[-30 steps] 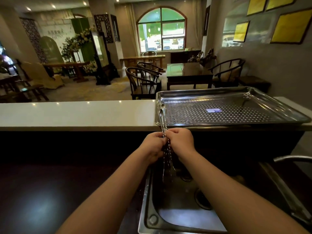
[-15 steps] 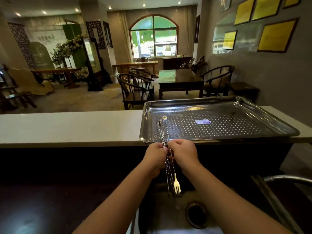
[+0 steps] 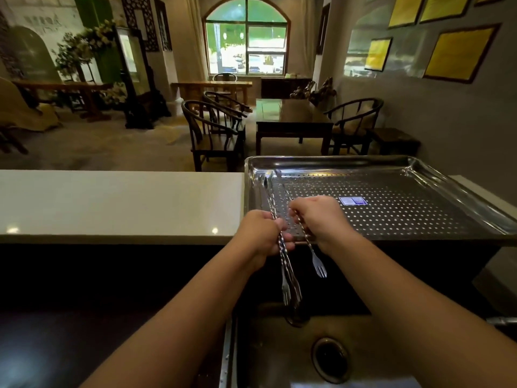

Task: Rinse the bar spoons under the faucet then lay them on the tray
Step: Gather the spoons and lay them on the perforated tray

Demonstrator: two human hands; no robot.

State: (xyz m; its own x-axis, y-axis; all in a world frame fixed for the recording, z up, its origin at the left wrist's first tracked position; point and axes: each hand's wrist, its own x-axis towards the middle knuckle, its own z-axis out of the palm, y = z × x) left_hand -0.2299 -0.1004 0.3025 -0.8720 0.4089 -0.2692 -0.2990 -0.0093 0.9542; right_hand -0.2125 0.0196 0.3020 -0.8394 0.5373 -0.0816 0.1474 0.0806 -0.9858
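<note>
The left hand [image 3: 261, 233] was closed around a bundle of bar spoons [image 3: 279, 242], the twisted stems passing between the curled fingers and the palm. Those spoons ran steeply: their forked ends hung below the hand over the sink [image 3: 279, 357], and their upper ends reached up past the knuckles to lie over the near left corner of the perforated tray [image 3: 391, 214]. How many spoons the bundle held could not be told.

The right hand [image 3: 321, 217] was closed on a single bar spoon [image 3: 305, 236], separate from the bundle and just to its right. Its stem was pinched under the curled fingers on the hand's left side; the small fork end [image 3: 319, 267] pointed down below the tray's front rim, and the other end slanted up and left across the tray's holes. The two hands were near each other but not touching, with a narrow gap between the single spoon and the bundle.

The tray sat on the pale counter ledge [image 3: 120, 203] behind the sink, its front edge overhanging. A blue label [image 3: 353, 201] lay on the tray floor beside the right hand. The drain [image 3: 330, 359] showed in the sink basin below.
</note>
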